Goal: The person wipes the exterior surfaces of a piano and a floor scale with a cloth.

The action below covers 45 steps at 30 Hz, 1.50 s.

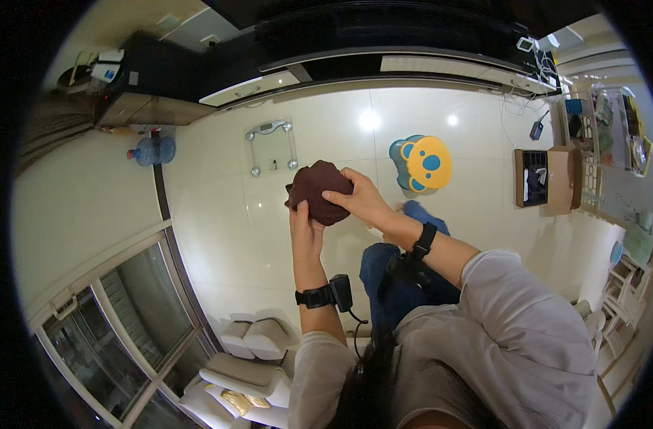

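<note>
Both hands hold a dark brown cloth bundle (319, 190), rounded and bunched up, out in front of my body above the floor. My left hand (307, 222) grips it from below and on its left, with the thumb on the near side. From the right, my right hand (363, 199) closes on it, its thumb pressed across the front and the other fingers mostly hidden behind the cloth. What kind of cloth item it is cannot be made out. Each forearm wears a black strap, and a small black box with a cable sits on the left one (339, 292).
Ahead on the pale tiled floor lies a glass scale (271, 129). Right of it stands a yellow and blue animal-shaped stool (430, 164). An open cardboard box (533, 187) lies farther right, a blue water jug (155, 151) at left, and a pale sofa (244, 377) at lower left.
</note>
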Each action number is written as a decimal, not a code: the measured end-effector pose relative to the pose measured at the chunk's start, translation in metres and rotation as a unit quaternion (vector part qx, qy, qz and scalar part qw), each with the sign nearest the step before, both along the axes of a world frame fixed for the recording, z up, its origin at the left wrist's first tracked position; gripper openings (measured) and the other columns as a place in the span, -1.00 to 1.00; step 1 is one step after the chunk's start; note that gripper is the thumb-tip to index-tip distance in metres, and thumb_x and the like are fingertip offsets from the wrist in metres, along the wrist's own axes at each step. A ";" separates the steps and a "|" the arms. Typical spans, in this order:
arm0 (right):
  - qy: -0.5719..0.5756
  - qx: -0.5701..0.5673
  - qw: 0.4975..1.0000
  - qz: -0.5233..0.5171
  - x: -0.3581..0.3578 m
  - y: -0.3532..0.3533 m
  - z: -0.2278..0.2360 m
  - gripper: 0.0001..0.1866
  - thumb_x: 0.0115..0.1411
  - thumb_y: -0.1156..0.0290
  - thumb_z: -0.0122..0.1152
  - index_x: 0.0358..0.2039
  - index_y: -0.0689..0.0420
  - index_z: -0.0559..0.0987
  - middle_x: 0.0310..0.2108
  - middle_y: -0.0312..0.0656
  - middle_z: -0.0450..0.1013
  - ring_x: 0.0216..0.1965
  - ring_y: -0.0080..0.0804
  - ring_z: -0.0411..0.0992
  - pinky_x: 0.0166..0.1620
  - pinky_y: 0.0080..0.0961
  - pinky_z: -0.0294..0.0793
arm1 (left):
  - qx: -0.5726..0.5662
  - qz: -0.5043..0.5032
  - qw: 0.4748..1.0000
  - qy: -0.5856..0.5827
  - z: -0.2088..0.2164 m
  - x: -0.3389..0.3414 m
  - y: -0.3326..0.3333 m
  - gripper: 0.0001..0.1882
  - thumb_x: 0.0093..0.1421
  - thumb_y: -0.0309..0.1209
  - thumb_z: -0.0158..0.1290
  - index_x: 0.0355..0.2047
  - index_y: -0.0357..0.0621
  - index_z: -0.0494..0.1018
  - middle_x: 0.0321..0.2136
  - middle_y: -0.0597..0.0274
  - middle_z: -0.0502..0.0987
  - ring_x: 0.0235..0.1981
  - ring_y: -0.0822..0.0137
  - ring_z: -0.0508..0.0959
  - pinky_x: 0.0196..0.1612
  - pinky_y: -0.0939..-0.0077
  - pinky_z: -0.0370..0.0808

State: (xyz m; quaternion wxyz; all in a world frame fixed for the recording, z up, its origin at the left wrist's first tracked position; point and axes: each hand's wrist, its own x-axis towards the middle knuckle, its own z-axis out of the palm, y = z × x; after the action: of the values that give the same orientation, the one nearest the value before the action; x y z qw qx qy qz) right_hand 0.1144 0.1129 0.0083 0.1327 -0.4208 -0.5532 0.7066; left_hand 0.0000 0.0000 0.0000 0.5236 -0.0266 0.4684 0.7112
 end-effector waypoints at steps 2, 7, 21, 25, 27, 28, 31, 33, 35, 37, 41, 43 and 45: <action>-0.001 0.029 1.000 -0.007 0.006 0.005 -0.004 -0.60 0.09 0.28 0.35 -0.16 0.27 0.49 -0.29 -0.15 0.50 -0.25 -0.49 0.44 -0.14 -0.51 0.48 | -0.085 -0.021 0.996 0.024 0.006 0.004 0.011 -0.48 0.26 -0.36 0.02 0.18 -0.11 0.14 0.10 0.11 0.31 0.09 0.24 0.39 0.08 0.35 0.43; -0.002 0.017 1.000 -0.016 -0.054 0.069 -0.023 -0.57 0.12 0.25 0.32 -0.13 0.31 0.47 -0.27 -0.10 0.52 -0.22 -0.45 0.47 -0.14 -0.49 0.49 | -0.130 -0.035 0.986 0.100 0.000 -0.058 0.084 -0.56 0.27 -0.37 0.00 0.13 -0.15 0.21 0.03 0.11 0.38 0.02 0.26 0.44 0.01 0.36 0.48; 0.019 0.003 0.988 -0.152 -0.135 0.250 -0.121 -0.56 0.17 0.07 0.17 -0.22 0.26 0.47 -0.40 -0.09 0.50 -0.34 -0.36 0.46 -0.24 -0.43 0.44 | -0.112 -0.086 0.976 0.166 -0.102 -0.150 0.298 -0.53 0.34 -0.35 -0.10 0.19 -0.29 0.15 0.09 0.04 0.35 0.05 0.22 0.42 0.12 0.36 0.37; 0.032 -0.009 0.986 -0.166 -0.161 0.292 -0.140 -0.61 0.23 0.15 0.14 -0.14 0.24 0.46 -0.33 -0.19 0.49 -0.29 -0.50 0.41 -0.18 -0.54 0.41 | -0.134 -0.086 0.974 0.160 -0.117 -0.176 0.349 -0.55 0.33 -0.35 -0.10 0.17 -0.31 0.19 0.07 0.04 0.37 0.03 0.23 0.43 0.10 0.36 0.39; 0.030 0.005 0.987 -0.160 -0.176 0.312 -0.153 -0.58 0.23 0.16 0.13 -0.06 0.25 0.45 -0.26 -0.12 0.51 -0.24 -0.45 0.45 -0.15 -0.52 0.42 | -0.109 -0.097 0.974 0.172 -0.146 -0.199 0.369 -0.55 0.33 -0.35 -0.10 0.16 -0.30 0.20 0.07 0.04 0.37 0.03 0.23 0.43 0.10 0.36 0.39; -0.004 0.043 0.987 -0.158 -0.182 0.323 -0.160 -0.53 0.22 0.17 0.13 0.00 0.27 0.42 -0.20 -0.04 0.51 -0.18 -0.35 0.47 -0.11 -0.48 0.43 | -0.104 -0.098 0.974 0.178 -0.149 -0.205 0.383 -0.56 0.33 -0.35 -0.10 0.16 -0.30 0.20 0.07 0.04 0.37 0.03 0.23 0.43 0.10 0.35 0.39; -0.041 0.071 0.979 -0.186 -0.200 0.354 -0.168 -0.48 0.21 0.17 0.14 0.05 0.29 0.37 -0.13 0.05 0.48 -0.11 -0.25 0.47 -0.02 -0.43 0.42 | -0.095 -0.108 0.970 0.195 -0.151 -0.216 0.423 -0.56 0.33 -0.34 -0.10 0.16 -0.28 0.21 0.07 0.03 0.37 0.03 0.21 0.43 0.10 0.32 0.40; -0.044 0.118 0.971 -0.204 -0.212 0.370 -0.181 -0.41 0.21 0.18 0.13 0.14 0.27 0.28 -0.07 0.12 0.45 -0.04 -0.16 0.45 0.07 -0.40 0.38 | -0.061 -0.132 0.966 0.215 -0.166 -0.229 0.444 -0.53 0.34 -0.31 -0.10 0.19 -0.26 0.18 0.07 0.01 0.37 0.07 0.18 0.41 0.11 0.28 0.40; -0.063 0.079 0.978 -0.181 -0.215 0.381 -0.192 -0.32 0.19 0.21 0.13 0.24 0.23 0.16 0.09 0.20 0.31 0.14 -0.01 0.30 0.20 -0.34 0.24 | -0.107 -0.137 0.958 0.226 -0.177 -0.229 0.462 -0.49 0.35 -0.25 -0.10 0.21 -0.25 0.18 0.09 -0.01 0.35 0.11 0.17 0.38 0.14 0.28 0.36; -0.140 0.327 0.916 -0.184 -0.227 0.385 -0.218 -0.25 0.17 0.22 0.15 0.28 0.19 0.10 0.24 0.24 0.10 0.29 0.12 0.03 0.30 -0.22 0.04 | -0.122 -0.171 0.931 0.300 -0.205 -0.240 0.467 -0.47 0.34 -0.22 -0.10 0.22 -0.25 0.17 0.11 -0.04 0.33 0.13 0.13 0.36 0.16 0.27 0.32; -0.243 0.493 0.835 0.012 -0.240 0.382 -0.257 -0.24 0.11 0.11 0.21 0.30 -0.08 0.17 0.35 0.06 -0.09 0.39 0.02 -0.25 0.33 0.07 -0.22 | -0.117 -0.200 0.735 0.638 -0.265 -0.273 0.455 -0.42 0.32 -0.17 -0.09 0.24 -0.25 0.17 0.16 -0.14 0.28 0.18 -0.02 0.29 0.22 0.22 0.20; -0.246 0.522 0.816 0.025 -0.240 0.390 -0.279 -0.28 0.08 0.06 0.24 0.26 -0.20 0.26 0.35 -0.01 -0.06 0.40 -0.02 -0.26 0.32 0.15 -0.27 | -0.096 -0.200 0.634 0.740 -0.270 -0.276 0.456 -0.46 0.31 -0.23 -0.09 0.22 -0.25 0.19 0.18 -0.17 0.25 0.25 -0.07 0.16 0.26 0.17 0.09; -0.246 0.547 0.800 0.030 -0.243 0.393 -0.285 -0.32 0.07 0.06 0.25 0.23 -0.21 0.30 0.34 -0.03 -0.01 0.39 -0.04 -0.22 0.32 0.16 -0.28 | -0.054 -0.168 0.535 0.826 -0.285 -0.291 0.451 -0.49 0.31 -0.26 -0.10 0.22 -0.19 0.21 0.20 -0.11 0.23 0.28 -0.06 0.13 0.29 0.06 0.02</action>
State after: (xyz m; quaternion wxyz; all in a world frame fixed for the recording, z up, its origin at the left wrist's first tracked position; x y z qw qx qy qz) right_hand -0.1282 0.5058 -0.2765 0.1791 -0.4211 -0.8740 0.1636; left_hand -0.2912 0.4511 -0.2850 0.0117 0.6234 0.7264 0.2891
